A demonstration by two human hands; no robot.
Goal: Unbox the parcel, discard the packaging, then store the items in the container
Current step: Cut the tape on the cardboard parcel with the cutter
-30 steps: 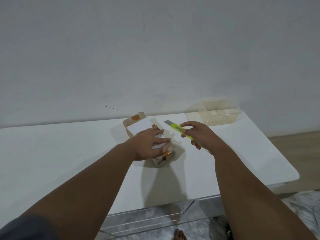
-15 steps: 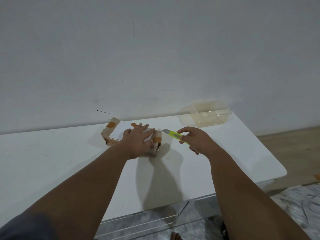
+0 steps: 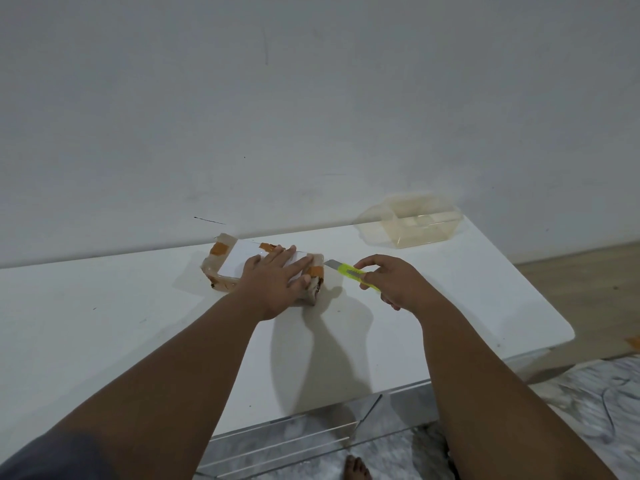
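A small brown parcel [image 3: 227, 263] with a white label and orange tape patches lies flat on the white table [image 3: 104, 323]. My left hand [image 3: 277, 284] presses down on its right half, fingers spread over the top. My right hand [image 3: 391, 284] grips a yellow-green utility knife [image 3: 353, 273], its blade tip pointing at the parcel's right end and nearly touching it. A clear plastic container [image 3: 417, 225] stands at the table's far right corner, apart from both hands.
A plain grey wall rises right behind the table. The table's right edge drops to a wooden floor [image 3: 588, 282] and a grey patterned rug [image 3: 595, 403]. A bare foot [image 3: 356, 469] shows under the front edge.
The parcel was turned and slid left to lie lengthwise. My left hand has flattened on top of it. The knife has come in toward the parcel's right end.
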